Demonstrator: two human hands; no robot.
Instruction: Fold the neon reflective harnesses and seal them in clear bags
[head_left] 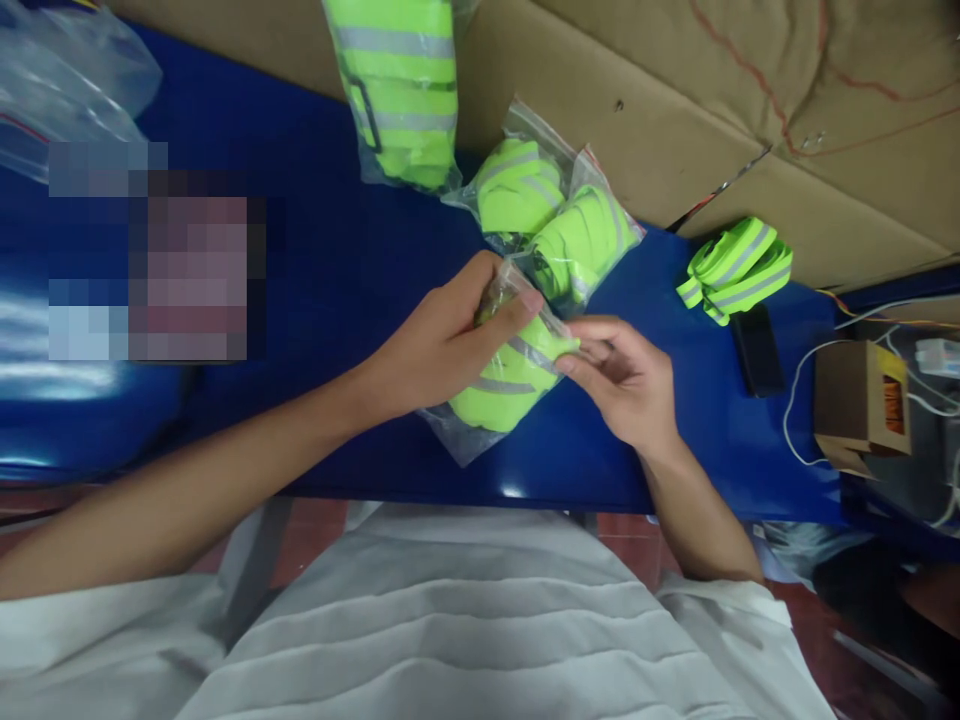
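Note:
A clear zip bag (499,395) holding a neon-yellow strap with grey reflective stripes lies near the front of the blue table. My left hand (469,335) grips the bag's upper left part, thumb across the top and fingers behind. With thumb and forefinger, my right hand (626,380) pinches the bag's right edge near its opening. Just beyond my hands rest two more bagged rolls of the same strap, one bagged roll (521,190) behind the other bagged roll (581,245). A loose folded strap (739,268) lies unbagged to the right.
A larger bag of striped neon material (405,90) leans at the back. Brown cardboard (660,120) stands along the table's far side. At right are a black phone (757,350), a small cardboard box (862,400) and white cables. Clear plastic bags (75,70) lie at far left.

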